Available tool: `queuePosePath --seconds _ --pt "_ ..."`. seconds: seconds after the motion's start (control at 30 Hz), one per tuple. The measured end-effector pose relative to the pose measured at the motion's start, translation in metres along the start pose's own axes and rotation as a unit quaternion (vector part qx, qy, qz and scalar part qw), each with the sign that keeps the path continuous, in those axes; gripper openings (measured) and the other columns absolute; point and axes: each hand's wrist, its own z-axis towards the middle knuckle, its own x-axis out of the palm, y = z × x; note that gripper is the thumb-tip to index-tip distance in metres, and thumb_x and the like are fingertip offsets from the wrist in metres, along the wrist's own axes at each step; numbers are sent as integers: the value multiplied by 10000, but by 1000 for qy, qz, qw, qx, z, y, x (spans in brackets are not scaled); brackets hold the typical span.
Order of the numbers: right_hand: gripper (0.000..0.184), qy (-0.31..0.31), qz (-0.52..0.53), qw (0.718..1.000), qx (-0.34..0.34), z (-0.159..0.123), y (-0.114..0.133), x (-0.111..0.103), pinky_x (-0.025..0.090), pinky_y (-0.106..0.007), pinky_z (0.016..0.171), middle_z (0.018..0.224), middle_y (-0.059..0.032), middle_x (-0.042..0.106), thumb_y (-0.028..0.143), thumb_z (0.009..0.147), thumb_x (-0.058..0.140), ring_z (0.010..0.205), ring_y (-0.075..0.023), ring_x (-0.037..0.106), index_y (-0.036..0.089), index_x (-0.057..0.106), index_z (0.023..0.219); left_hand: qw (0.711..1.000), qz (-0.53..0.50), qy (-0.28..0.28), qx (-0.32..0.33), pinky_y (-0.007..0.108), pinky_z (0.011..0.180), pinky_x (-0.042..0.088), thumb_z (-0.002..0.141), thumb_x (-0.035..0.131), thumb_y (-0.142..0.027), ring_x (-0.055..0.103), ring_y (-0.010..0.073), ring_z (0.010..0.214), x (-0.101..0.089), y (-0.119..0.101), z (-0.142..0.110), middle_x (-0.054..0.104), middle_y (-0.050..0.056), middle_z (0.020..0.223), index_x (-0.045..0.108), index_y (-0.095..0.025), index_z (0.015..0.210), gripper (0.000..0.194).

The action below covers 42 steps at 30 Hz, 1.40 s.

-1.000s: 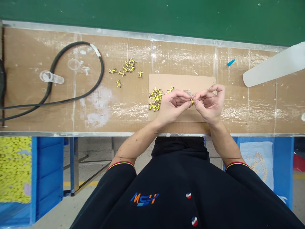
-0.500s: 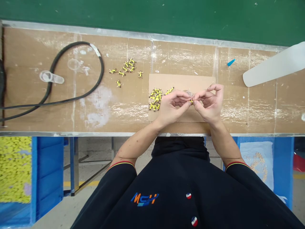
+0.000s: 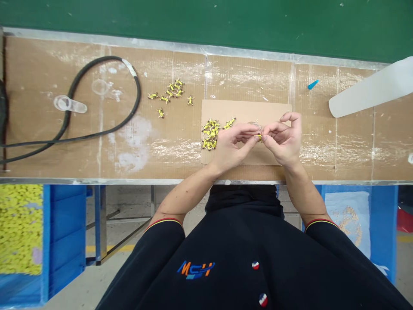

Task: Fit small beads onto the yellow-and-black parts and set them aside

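My left hand (image 3: 234, 144) and my right hand (image 3: 282, 140) meet above a tan cardboard sheet (image 3: 245, 110), their fingertips pinching a small yellow part (image 3: 258, 137) between them. A clear round piece (image 3: 256, 125) shows just behind the fingertips. To the left of my left hand lies a heap of small yellow-and-black parts (image 3: 210, 134), with a few more (image 3: 229, 123) close by. Another loose group of these parts (image 3: 171, 91) rests on the bench beyond the sheet.
A black cable (image 3: 139, 92) loops across the cardboard-covered bench at left, near a clear plastic piece (image 3: 69, 104). A blue plug (image 3: 312, 85) and a white plastic blade (image 3: 371, 88) lie at right. Below the bench edge stands a blue crate of yellow parts (image 3: 21, 228).
My right hand's fingers have shifted slightly left, closing a little toward my left hand. The small yellow part stays pinched between my fingertips.
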Motion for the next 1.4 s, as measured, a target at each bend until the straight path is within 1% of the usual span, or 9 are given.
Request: queuePosePath --seconds 0.13,0.23,0.33,0.5,0.63,0.83,1.03,1.27,1.4 --pt "524 4 7 1000 17 1 2 0 599 -297 613 814 94 654 479 879 811 636 -108 658 332 361 1106 995 59 -20 81 119 752 643 912 750 -104 783 57 796 2 0 1 818 10 972 738 -211 1093 210" --pt "527 9 15 999 29 2 5 -1 591 -290 609 795 97 650 481 865 823 634 -106 651 325 362 1070 987 96 -24 128 106 758 633 893 741 -51 784 58 807 1 -1 2 810 3 952 712 -200 1114 269" --pt "538 16 23 999 38 3 7 -1 592 -293 615 771 102 646 482 853 834 644 -112 662 322 360 1050 979 132 -15 152 121 765 633 910 724 -59 784 66 820 -1 -1 2 801 0 946 677 -203 1157 290" --pt "540 28 37 998 47 4 8 -2 619 -314 667 759 108 654 444 848 847 692 -126 702 321 358 1041 965 189 1 180 147 734 627 957 683 -115 736 52 733 -5 -2 3 788 -13 952 626 -219 1181 253" --pt "540 30 33 997 57 4 9 -3 642 -343 727 770 103 666 432 846 848 757 -143 742 318 354 1031 955 226 10 194 145 731 609 945 674 -89 719 48 725 -7 -5 5 788 -9 965 609 -207 1170 262" --pt "538 23 17 998 59 4 7 -2 636 -329 717 762 104 678 419 839 849 750 -139 748 312 347 1002 958 234 37 164 154 692 566 933 647 -58 684 46 712 -9 -7 4 782 -17 939 572 -209 1216 329" --pt "568 27 12 997 78 4 5 0 625 -311 690 730 106 660 480 806 859 719 -136 742 306 344 970 972 200 88 89 182 651 546 917 624 -101 658 61 662 -13 -7 5 728 -42 825 559 -227 1237 349" --pt "556 48 0 994 95 5 8 -2 604 -287 650 731 100 650 466 797 864 657 -119 705 296 363 969 986 138 96 14 184 653 559 914 658 -145 652 58 639 -14 -9 5 701 -48 785 595 -223 1228 329" --pt "493 33 11 997 64 3 8 0 595 -279 635 758 91 652 445 839 839 657 -112 680 300 401 1012 992 96 79 18 196 703 596 943 682 -205 718 79 721 -12 -8 6 754 -12 839 649 -213 1204 263"
